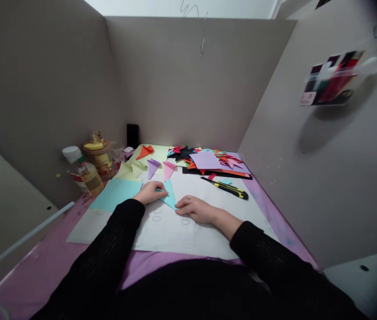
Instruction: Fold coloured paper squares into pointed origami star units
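Note:
A light-blue folded paper (169, 194) lies on the white sheet (205, 238) between my hands. My left hand (151, 192) has its fingers bent closed on the paper's left edge. At the paper's lower right corner, the fingertips of my right hand (197, 210) pinch or press it. Just behind stand a purple folded paper piece (153, 168) and a pink one (169, 169). To the left of my left hand is a flat light-blue sheet (117, 194). A yellow-and-black utility knife (228, 189) rests to the right of my right hand.
Coloured folded stars (183, 154) and paper sheets (205, 161) pile up at the back. An orange folded piece (145, 152) sits on pale yellow paper. A glue bottle (90, 177) and a tub (100, 155) stand at left. Grey partitions (195, 89) enclose the table.

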